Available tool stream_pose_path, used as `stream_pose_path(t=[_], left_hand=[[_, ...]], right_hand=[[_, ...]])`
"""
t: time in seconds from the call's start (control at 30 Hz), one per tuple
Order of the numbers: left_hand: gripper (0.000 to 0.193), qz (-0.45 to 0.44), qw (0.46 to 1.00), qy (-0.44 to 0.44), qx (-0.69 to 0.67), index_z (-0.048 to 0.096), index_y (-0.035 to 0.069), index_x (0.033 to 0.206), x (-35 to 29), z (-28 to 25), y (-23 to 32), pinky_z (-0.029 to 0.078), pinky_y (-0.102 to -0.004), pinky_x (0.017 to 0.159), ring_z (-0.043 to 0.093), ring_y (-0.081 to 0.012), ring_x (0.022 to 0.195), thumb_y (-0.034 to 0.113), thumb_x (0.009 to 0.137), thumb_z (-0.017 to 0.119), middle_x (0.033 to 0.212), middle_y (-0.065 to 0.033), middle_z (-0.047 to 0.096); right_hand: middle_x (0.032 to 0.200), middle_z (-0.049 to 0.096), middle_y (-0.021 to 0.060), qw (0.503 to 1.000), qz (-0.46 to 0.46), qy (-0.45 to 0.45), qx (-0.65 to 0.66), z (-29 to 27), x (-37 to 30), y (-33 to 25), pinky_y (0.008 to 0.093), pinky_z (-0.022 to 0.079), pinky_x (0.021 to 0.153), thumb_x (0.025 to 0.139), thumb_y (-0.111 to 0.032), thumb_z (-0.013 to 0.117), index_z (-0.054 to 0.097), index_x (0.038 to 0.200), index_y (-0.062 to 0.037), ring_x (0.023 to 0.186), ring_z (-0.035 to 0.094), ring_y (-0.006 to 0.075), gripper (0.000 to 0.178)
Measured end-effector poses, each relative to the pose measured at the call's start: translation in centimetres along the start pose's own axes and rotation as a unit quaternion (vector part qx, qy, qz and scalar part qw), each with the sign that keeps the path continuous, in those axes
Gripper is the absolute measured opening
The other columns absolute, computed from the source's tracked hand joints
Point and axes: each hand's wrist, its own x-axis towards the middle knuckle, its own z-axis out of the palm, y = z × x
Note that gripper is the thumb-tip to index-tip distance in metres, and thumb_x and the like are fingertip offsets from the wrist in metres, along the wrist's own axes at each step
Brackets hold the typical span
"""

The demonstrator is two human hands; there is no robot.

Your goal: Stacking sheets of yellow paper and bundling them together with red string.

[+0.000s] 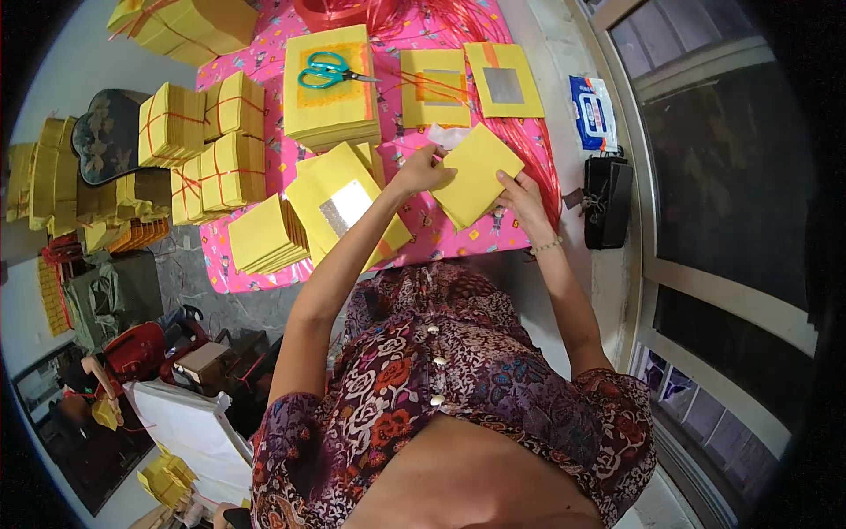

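Note:
Between my hands, tilted above the pink tablecloth, is a small stack of yellow paper sheets [481, 175]. My left hand [421, 171] grips its left edge with fingers bent. On the other side my right hand [526, 204] holds the right edge, thumb on top and fingers partly hidden below. Beside my left forearm lie yellow sheets with a silver square [347, 208]. A fanned pile of folded yellow paper [264, 236] rests further left. Scissors with teal handles [328, 70] lie on a tall yellow paper stack [328, 134].
Tied yellow bundles [236, 167] stand on the left of the pink-covered table [231, 266]. Red plastic string [545, 167] trails along its right side. A wipes packet [593, 113] and a black case [608, 203] sit on the right ledge. Another person's arm [102, 377] shows at lower left.

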Motion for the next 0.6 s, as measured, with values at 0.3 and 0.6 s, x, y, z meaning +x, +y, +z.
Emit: stream_pose_path(t=[0.3,0.6], left_hand=[[0.047,-0.006,0.982,0.079,0.172,0.053,0.006,0.112,2.2,2.9,-4.3,0.050,-0.0379,0.074,0.065,-0.0289,0.086,0.022,0.072,0.073,0.091,-0.0173,0.065],[0.042,0.002,0.981,0.092,0.172,0.051,0.006,0.108,2.0,4.5,-4.9,0.049,-0.0462,0.077,0.062,-0.0385,0.089,0.019,0.072,0.067,0.094,-0.0213,0.064]], right_hand=[[0.084,0.065,0.0040,0.985,0.005,0.097,-0.141,-0.7,2.0,4.5,0.0215,0.051,0.055,0.088,-0.024,0.064,0.063,0.104,-0.0036,0.063,0.060,0.0070,0.025],[0.093,0.065,0.0065,0.982,-0.041,0.115,-0.145,-1.3,3.3,7.2,0.0234,0.052,0.056,0.090,-0.021,0.061,0.057,0.111,-0.0011,0.073,0.063,0.0116,0.030]])
